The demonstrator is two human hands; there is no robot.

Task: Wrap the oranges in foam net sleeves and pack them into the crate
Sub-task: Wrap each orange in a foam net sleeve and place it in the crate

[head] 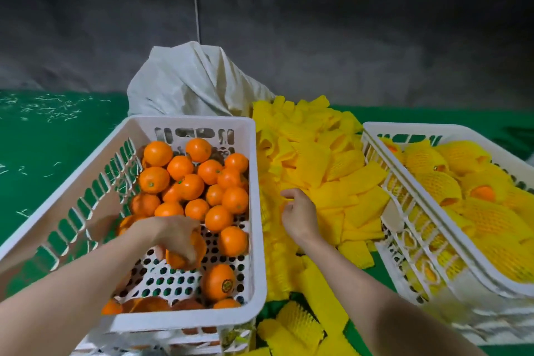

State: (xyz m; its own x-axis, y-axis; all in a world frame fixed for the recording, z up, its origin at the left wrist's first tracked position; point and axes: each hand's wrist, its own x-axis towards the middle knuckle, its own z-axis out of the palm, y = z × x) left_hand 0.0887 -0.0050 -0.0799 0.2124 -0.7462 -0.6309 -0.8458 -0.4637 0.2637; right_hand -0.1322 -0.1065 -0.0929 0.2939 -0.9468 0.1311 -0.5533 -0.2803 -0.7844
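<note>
In the left crate (pixel 258 211) many bare oranges (pixel 202 182) still wait, so much of the work is left. The left hand (pixel 176 235) reaches inside and its curled fingers grip one orange (pixel 185 259). The right hand (pixel 300 217) rests on the pile of foam net sleeves (pixel 332 170) with bent fingers; whether it pinches a sleeve cannot be told. The right crate (pixel 372 131) already holds a good layer of wrapped oranges (pixel 433 182).
</note>
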